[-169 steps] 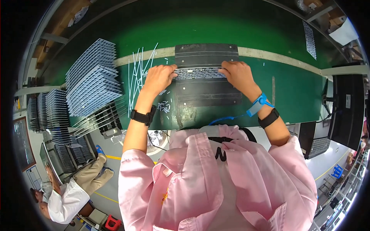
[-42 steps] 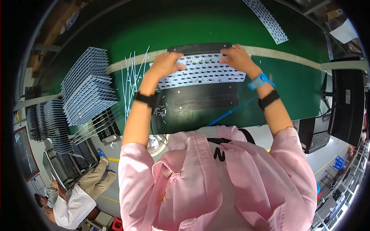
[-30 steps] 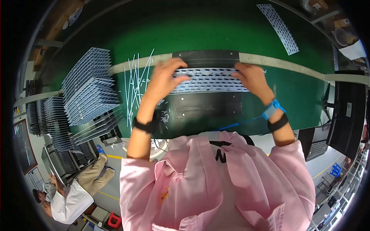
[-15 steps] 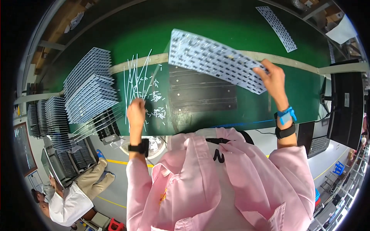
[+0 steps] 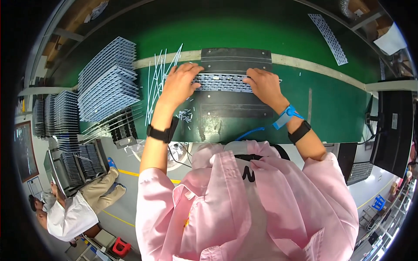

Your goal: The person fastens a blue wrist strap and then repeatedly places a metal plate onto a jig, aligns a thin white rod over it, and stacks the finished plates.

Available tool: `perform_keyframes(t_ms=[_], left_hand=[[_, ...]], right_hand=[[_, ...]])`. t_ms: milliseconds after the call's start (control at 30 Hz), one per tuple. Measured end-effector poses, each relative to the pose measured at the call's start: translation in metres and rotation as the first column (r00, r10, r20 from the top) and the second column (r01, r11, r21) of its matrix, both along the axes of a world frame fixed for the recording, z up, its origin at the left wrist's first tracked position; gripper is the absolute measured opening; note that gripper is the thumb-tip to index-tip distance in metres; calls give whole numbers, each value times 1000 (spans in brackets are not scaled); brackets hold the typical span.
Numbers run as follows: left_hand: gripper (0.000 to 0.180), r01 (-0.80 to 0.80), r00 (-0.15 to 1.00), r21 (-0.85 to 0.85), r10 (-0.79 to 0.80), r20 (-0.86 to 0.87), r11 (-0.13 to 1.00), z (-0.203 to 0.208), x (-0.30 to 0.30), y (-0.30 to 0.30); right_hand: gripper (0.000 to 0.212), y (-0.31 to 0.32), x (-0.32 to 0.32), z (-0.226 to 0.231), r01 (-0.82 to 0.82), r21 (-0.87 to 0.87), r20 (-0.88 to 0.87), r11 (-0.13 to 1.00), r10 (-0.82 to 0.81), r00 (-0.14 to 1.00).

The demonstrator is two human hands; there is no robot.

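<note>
A light grey perforated panel (image 5: 223,82) with rows of dark slots lies lengthwise on a black grooved fixture (image 5: 235,104) on the bench. My left hand (image 5: 179,85) grips its left end, thumb at the near edge and fingers at the far edge. At the right end, my right hand (image 5: 265,88) holds it the same way. Long thin white strips (image 5: 157,78) lie crossed beside my left hand, partly hidden by it. Short white pieces (image 5: 186,115) are scattered near my left wrist.
Stacks of similar panels (image 5: 109,82) stand at the left, beside a black rack (image 5: 123,128). Another panel (image 5: 328,39) lies far right. A monitor (image 5: 394,130) stands at the right edge. A blue coiled cord (image 5: 249,133) runs along the front edge. A co-worker (image 5: 72,215) sits lower left.
The panel, held up in my right hand before, is now down on the fixture. My left hand has moved from the white strips to the panel's left end.
</note>
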State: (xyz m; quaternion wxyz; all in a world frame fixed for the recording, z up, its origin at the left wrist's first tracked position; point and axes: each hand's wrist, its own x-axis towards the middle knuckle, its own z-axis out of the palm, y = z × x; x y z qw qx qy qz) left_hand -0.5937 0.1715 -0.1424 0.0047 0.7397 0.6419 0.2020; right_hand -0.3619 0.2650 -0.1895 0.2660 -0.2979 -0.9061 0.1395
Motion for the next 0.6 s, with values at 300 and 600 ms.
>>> perform_keyframes(t_ms=[300,600], left_hand=[[13,-11,998,-227,-3,-63,974,-17,-8,3],[12,-64,996,-155,52,-78,986,-17,1,-9]], right_hand=[[18,-10,0,-2,27,33,-2,999,-27,1000],[17,-13,2,1,20,58,26,998,-21,999]])
